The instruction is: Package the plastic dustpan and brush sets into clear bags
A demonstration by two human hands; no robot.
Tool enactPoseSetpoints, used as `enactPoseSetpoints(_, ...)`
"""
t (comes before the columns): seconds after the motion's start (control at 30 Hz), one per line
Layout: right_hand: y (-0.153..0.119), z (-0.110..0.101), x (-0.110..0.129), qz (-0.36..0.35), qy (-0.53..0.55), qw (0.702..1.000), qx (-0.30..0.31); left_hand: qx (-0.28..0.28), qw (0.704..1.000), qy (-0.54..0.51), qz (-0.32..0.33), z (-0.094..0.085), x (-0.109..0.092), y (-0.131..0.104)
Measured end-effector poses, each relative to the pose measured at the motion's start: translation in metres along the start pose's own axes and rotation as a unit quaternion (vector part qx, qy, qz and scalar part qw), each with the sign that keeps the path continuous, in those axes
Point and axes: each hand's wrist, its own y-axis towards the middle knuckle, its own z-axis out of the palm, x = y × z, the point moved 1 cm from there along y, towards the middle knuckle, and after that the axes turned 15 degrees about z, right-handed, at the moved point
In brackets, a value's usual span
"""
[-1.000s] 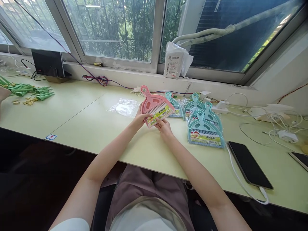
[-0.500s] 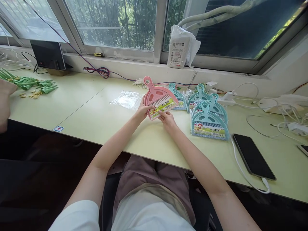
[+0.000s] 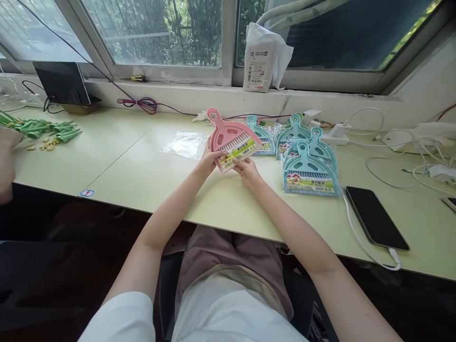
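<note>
Pale green tabletop runs from the near edge, where the person sits, out to a white sill under a wide window with foliage behind the glass.

Nearest on that surface, to the right, a dark phone lies flat with a white cable plugged into its near end. A little farther out, both forearms reach to the middle of the table, where the two hands meet on a pink dustpan-and-brush set. The left hand grips its left edge, fingers curled around the rim; the right hand pinches the near right corner by the yellow label. The set is tipped up off the table, the wide labelled end close to the hands and the looped handle pointing away and to the left, so its long axis runs near-right to far-left. The two hands look about equally near to it, one on each side of the wide end.

Just right of it sits a pile of teal dustpan sets in clear wrappers, handles pointing away. Left of the pink set, a clear plastic bag lies flat.

Far left, green cone-shaped pieces are scattered, and another person's hand shows at the left edge. Farther still, a dark device stands by the wall, a white package sits on the sill, and white chargers and cables sprawl at far right.
</note>
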Motion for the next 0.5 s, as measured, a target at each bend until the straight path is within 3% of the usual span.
enactPoseSetpoints(0.3, -0.0027, 0.0002, 0.0016, -0.017, 0.006, 1.000, 0.000, 0.012, 1.000, -0.004, -0.001, -0.0016, -0.0004, 0.0020)
enactPoseSetpoints(0.5, -0.0018, -0.0009, 0.0004, -0.017, -0.003, 1.000, 0.004, -0.009, 1.000, -0.002, -0.008, -0.0037, 0.0027, 0.0020)
